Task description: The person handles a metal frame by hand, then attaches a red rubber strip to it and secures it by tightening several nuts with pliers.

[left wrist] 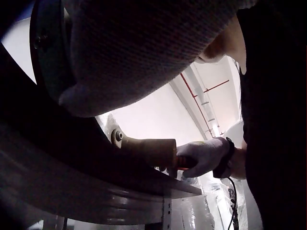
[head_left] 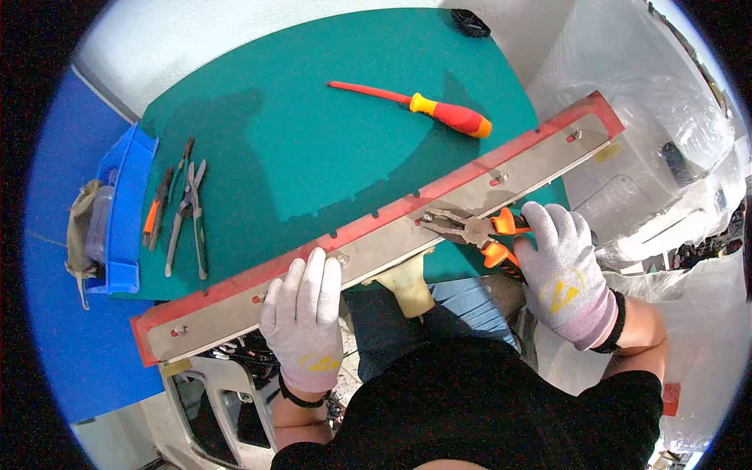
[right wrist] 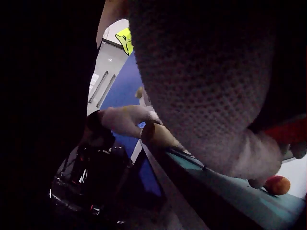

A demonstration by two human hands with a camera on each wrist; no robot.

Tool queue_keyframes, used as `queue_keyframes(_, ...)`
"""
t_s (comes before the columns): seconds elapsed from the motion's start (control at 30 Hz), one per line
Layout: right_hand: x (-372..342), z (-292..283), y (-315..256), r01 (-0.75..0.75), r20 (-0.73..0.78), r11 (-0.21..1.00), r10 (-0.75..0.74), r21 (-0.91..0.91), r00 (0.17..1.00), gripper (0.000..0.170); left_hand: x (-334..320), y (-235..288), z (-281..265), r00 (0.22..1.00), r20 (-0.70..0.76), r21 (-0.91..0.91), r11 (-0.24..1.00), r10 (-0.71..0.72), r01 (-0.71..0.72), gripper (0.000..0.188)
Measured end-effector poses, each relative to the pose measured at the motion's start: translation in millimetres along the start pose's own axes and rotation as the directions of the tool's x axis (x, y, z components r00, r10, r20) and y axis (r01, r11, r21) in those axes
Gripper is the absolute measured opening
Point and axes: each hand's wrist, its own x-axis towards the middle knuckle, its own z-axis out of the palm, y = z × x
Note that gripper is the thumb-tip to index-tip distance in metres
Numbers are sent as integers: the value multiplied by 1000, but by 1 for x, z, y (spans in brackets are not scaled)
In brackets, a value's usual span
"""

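Note:
A long metal strip (head_left: 376, 254) with a red backing edge (head_left: 313, 244) lies slantwise over the table's front side in the head view, with several small bolts along it. My gloved left hand (head_left: 304, 321) rests on the strip, fingers straight and together. In my gloved right hand (head_left: 565, 278) I grip pliers (head_left: 475, 230) with orange handles. Their tips are right at a bolt (head_left: 426, 218) near the middle of the strip. Below the strip juts a cream-coloured piece (head_left: 407, 286), seen in the left wrist view as a thick stub (left wrist: 153, 149).
A red and yellow screwdriver (head_left: 446, 116) lies on the green table (head_left: 266, 180). To the left are shears (head_left: 188, 215), an orange-handled tool (head_left: 157, 210) and a blue bin (head_left: 125, 211). Plastic-wrapped boxes (head_left: 638, 180) stand at the right. A black object (head_left: 470, 23) sits at the far edge.

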Motion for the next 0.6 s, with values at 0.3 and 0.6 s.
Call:
queue_keyframes(0.3, -5, 13, -1, -58, -49, 994, 63, 96, 997, 14, 3, 1, -1, 1000, -9, 34, 999, 10, -9, 33)
queue_keyframes(0.6, -6, 14, 7, -78, -105, 981, 97, 175, 990, 25, 4, 1, -2, 1000, 18, 31, 1000, -6, 5, 35)
